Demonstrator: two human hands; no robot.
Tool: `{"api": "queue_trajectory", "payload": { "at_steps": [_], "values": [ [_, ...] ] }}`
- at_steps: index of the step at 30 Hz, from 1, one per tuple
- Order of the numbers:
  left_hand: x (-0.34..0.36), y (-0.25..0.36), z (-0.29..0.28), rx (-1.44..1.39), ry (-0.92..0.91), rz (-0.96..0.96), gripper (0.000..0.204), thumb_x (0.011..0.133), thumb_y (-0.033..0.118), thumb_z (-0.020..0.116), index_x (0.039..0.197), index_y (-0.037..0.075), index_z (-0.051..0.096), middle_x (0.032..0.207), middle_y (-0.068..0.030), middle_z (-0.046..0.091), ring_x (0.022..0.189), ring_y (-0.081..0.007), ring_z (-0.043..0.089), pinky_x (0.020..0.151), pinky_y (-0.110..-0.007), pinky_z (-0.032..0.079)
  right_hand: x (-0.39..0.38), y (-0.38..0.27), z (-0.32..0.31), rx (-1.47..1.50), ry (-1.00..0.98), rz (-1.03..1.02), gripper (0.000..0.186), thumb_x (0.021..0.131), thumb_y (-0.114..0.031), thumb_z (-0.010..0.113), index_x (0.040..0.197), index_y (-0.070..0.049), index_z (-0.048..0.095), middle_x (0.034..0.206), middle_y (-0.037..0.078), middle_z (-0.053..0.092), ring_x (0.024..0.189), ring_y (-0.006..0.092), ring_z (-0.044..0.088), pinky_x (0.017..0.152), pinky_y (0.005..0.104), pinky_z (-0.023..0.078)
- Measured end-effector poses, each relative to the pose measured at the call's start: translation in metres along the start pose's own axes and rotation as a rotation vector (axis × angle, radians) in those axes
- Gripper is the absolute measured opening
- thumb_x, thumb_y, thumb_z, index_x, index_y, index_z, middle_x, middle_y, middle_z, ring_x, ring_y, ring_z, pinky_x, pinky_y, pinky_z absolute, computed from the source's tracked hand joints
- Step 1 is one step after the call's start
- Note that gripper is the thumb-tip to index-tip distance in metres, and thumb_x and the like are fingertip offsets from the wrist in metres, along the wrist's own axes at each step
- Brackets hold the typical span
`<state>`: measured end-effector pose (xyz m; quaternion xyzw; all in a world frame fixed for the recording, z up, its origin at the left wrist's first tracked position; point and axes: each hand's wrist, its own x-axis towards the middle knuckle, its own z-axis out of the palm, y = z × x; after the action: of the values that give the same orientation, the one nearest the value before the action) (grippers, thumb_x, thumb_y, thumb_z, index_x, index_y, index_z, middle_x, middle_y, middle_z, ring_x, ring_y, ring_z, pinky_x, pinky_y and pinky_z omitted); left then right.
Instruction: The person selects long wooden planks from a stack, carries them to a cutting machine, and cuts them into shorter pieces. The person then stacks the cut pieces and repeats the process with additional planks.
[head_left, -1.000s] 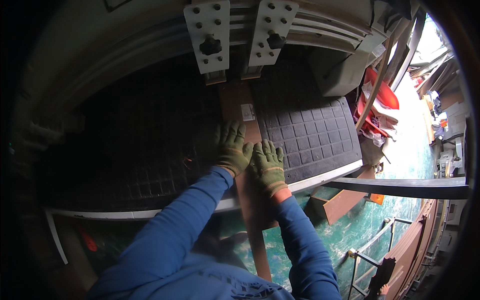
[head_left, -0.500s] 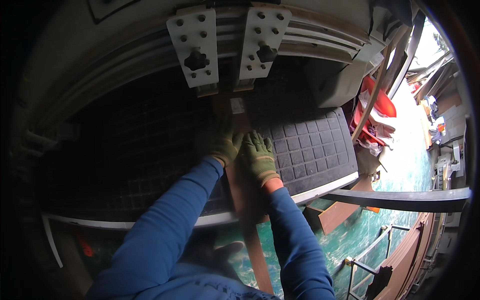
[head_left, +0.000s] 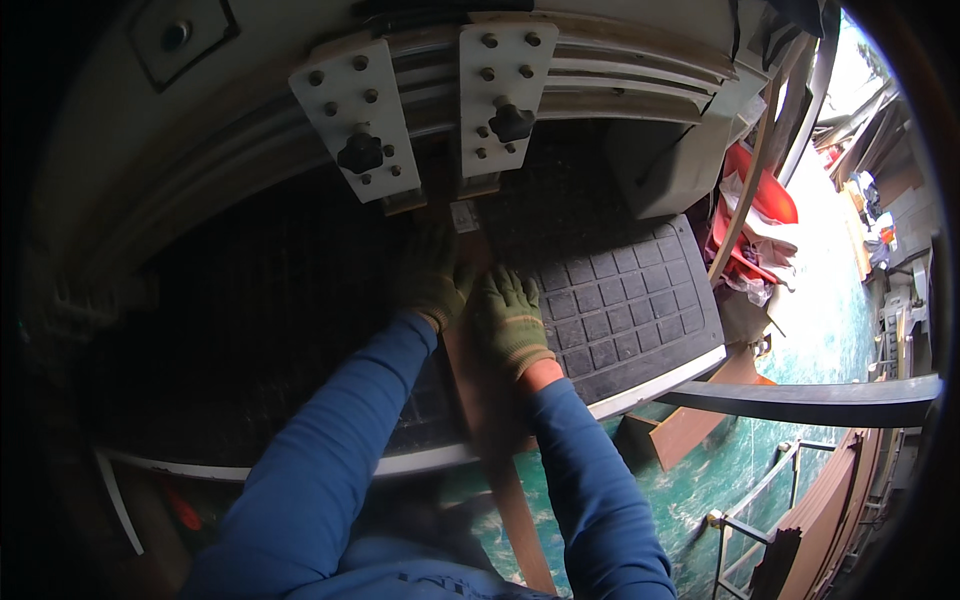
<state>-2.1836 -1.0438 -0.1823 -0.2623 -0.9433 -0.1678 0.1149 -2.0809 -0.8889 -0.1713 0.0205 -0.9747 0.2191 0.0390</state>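
While gloved hands point(head_left: 512, 318) flank the board point(head_left: 464, 375), white plates point(head_left: 507, 85) stand beyond.

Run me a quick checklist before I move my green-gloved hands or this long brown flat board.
1. Hand cover: ok, green-gloved left hand and green-gloved right hand.
2. Label facing up: ok, a white rectangular label shows on the long brown flat board.
3. Board wholly on the black grid-patterned surface: not ok, it runs past the white front edge.
4. Right hand short of the two white bolted plates: ok.
5. Left hand clear of those plates: cannot tell, deep shadow.
6. Black star-shaped knobs tight: cannot tell.
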Motion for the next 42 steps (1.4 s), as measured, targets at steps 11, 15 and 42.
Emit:
{"api": "queue_trajectory", "payload": {
  "at_steps": [11,15,42],
  "values": [
    [0.003,-0.001,-0.005,-0.025,0.065,0.047,0.062,0.096,0.034,0.069,0.149,0.003,0.055,0.156,-0.0242,0.050,0.147,-0.0438,0.043,0.125,-0.053,0.033,0.015,-0.007,0.003,0.009,0.105,0.033,0.063,0.099,-0.031,0.053,0.153,0.001,0.047,0.161,0.025,0.044,0.153,0.0397,0.038,0.128,0.0584,0.019],
    [0.006,0.002,-0.015,-0.058,0.113,0.202,0.043,0.094,0.027,0.070,0.132,0.007,0.067,0.145,-0.0176,0.060,0.137,-0.0402,0.053,0.117,-0.052,0.042,0.014,-0.012,-0.005,0.036,0.067,0.068,0.061,0.102,-0.031,0.048,0.156,-0.001,0.045,0.163,0.024,0.042,0.155,0.0378,0.035,0.129,0.0569,0.017],
    [0.015,-0.013,0.007,-0.229,0.104,0.358,0.028,0.096,0.018,0.068,0.117,0.001,0.074,0.127,-0.0218,0.069,0.124,-0.0431,0.061,0.113,-0.052,0.045,-0.152,-0.032,-0.048,0.166,0.018,0.430,0.053,0.092,-0.043,0.071,0.129,-0.005,0.067,0.106,0.017,0.066,0.104,0.0390,0.063,0.088,0.0495,0.053]
  ]
}}
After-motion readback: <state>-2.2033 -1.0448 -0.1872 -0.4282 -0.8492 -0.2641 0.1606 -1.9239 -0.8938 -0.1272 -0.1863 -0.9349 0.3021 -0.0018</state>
